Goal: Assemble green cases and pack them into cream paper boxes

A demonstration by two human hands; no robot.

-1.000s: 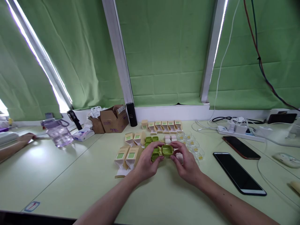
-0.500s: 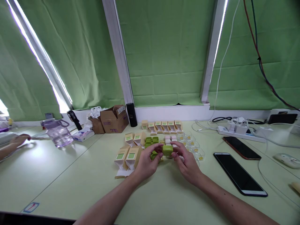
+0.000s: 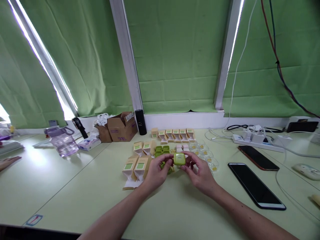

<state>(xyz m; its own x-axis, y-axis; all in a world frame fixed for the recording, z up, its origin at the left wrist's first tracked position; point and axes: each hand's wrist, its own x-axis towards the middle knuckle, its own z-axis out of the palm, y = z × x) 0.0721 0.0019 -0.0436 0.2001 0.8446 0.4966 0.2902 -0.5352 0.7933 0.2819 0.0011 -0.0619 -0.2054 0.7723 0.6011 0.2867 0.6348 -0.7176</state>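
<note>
A small glossy green plastic case (image 3: 179, 159), square with rounded corners, is held up between both my hands over the table. My left hand (image 3: 158, 170) has its fingers and thumb closed at its left side. My right hand (image 3: 200, 172) pinches its right side. Behind and partly hidden by my left hand stand several green square cups (image 3: 162, 150). Pale pink-white pieces (image 3: 182, 147) lie just beyond the case. To the right of them are several clear plastic covers (image 3: 205, 153) with yellow centres, partly behind my right hand. Small kraft cartons (image 3: 138, 166) with green labels stand left of my left hand, flaps open.
A back row of small cartons (image 3: 176, 135) stands near the wall. At right lie two phones (image 3: 256, 185), a power strip (image 3: 260, 143) and cables. A brown cardboard box (image 3: 122, 127), black bottle (image 3: 140, 122) and purple water bottle (image 3: 62, 141) are left. Another person's hand (image 3: 10, 162) rests far left.
The green case has tilted between my fingers, so its flat face now shows more. The other person's hand at far left has drawn back toward the edge.
</note>
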